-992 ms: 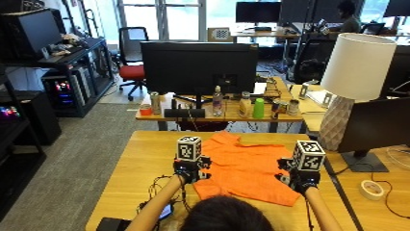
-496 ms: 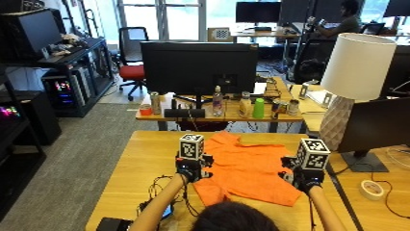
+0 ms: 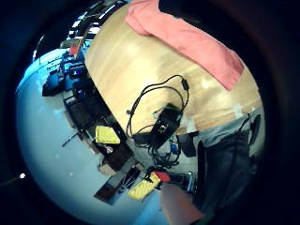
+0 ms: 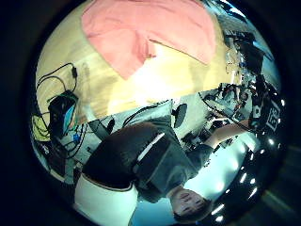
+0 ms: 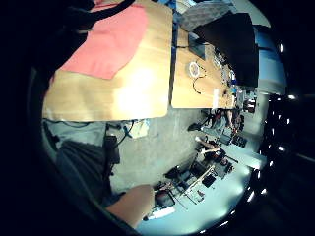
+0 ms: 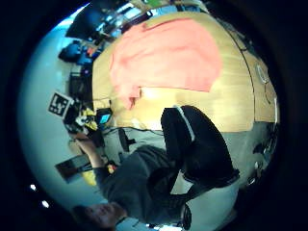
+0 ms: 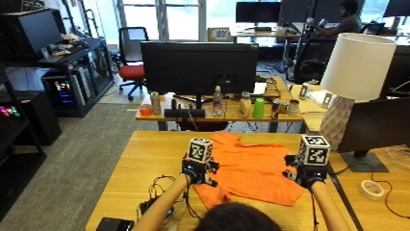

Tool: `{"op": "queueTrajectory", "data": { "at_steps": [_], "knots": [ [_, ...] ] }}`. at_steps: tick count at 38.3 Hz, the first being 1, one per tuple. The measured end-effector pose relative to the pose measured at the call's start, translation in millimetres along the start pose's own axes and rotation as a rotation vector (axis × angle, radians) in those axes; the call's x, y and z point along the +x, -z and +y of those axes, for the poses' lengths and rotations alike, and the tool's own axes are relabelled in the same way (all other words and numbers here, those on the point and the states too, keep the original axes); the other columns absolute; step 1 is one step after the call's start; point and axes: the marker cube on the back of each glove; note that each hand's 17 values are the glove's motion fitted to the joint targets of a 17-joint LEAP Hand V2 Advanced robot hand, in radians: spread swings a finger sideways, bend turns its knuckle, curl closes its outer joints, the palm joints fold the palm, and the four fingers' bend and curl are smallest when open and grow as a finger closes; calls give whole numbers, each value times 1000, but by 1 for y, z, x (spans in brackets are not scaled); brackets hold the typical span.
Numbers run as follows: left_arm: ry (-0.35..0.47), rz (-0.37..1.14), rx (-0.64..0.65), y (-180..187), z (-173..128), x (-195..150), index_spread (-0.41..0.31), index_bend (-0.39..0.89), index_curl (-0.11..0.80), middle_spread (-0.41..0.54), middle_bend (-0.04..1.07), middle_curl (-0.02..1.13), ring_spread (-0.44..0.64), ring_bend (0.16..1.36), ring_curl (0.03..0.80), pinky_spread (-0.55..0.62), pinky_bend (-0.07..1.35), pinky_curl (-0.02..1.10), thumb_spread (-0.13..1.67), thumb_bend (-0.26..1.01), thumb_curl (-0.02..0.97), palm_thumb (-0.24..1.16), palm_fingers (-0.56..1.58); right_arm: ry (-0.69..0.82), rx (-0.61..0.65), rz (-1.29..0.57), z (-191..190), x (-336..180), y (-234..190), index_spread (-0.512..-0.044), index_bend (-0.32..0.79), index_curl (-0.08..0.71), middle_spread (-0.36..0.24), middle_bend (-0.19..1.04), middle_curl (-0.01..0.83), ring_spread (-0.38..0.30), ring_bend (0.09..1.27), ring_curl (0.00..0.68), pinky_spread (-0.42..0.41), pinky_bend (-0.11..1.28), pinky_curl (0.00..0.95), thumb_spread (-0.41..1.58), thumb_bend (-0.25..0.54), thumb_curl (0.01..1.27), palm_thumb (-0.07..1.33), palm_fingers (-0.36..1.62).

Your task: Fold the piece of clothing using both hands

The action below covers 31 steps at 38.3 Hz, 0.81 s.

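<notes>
An orange garment (image 7: 253, 171) lies spread flat on the wooden table (image 7: 141, 159), with one sleeve pointing to the far side. My left hand (image 7: 197, 173) hovers at its left edge and my right hand (image 7: 306, 177) at its right edge. Both palms face down over the table, and neither hand holds any cloth. The left thumb side palm view shows the garment (image 4: 150, 28) lying flat below, and so does the right thumb side palm view (image 6: 168, 53).
A black device with tangled cables (image 7: 157, 204) lies on the table near my left forearm. A tape roll (image 7: 371, 189) sits at the right. A white lamp (image 7: 352, 82) and a dark monitor (image 7: 378, 125) stand at the back right. Behind is a desk with bottles (image 7: 256, 108).
Both hands have drifted slightly to the right at the garment's sides. The garment lies as before.
</notes>
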Motion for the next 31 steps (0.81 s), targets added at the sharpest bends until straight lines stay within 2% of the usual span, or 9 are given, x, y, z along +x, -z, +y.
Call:
{"op": "queueTrajectory", "data": {
  "at_steps": [5, 12, 19, 25, 31],
  "knots": [
    [-17, 50, 33, -12, -24, 4, 15, 26, 7, 383, 157, 187, 502, 789, 253, 464, 796, 326, 906, -34, 217, 71, -198, -20, 2, -5, -7, -1, -3, -350, 88, 194, -78, 183, 303, 9, 430, 307, 133, 510, 341, 1222, 87, 221, 508, 401],
    [-46, 86, 11, -25, -34, 6, 4, 49, 7, 383, 168, 193, 502, 775, 249, 475, 775, 322, 918, -20, 236, 84, -195, -48, -6, -11, -34, 9, -25, -353, 89, 185, -76, 192, 319, 18, 435, 316, 134, 540, 354, 1230, 57, 233, 521, 349],
    [-21, 100, 49, -31, -44, 6, -2, 56, 13, 377, 169, 198, 501, 764, 247, 484, 743, 316, 936, -25, 247, 89, -185, -53, -33, -8, -42, 11, -42, -361, 97, 179, -65, 191, 328, 33, 425, 318, 154, 569, 364, 1233, 34, 246, 545, 270],
    [53, 124, 103, -43, -55, 7, -4, 69, 23, 363, 179, 210, 473, 777, 253, 484, 702, 307, 943, -26, 253, 89, -135, -48, -38, 16, -55, 11, -62, -364, 101, 172, -63, 194, 332, 48, 424, 315, 162, 585, 366, 1222, 19, 260, 577, 232],
    [61, 81, 1, -74, -69, 14, 0, 86, 42, 331, 199, 233, 410, 805, 265, 478, 661, 300, 963, -25, 257, 93, -61, -55, -44, 28, -74, 10, -85, -368, 85, 162, -55, 182, 330, 54, 450, 322, 171, 616, 371, 1191, 15, 281, 635, 188]
  ]
}}
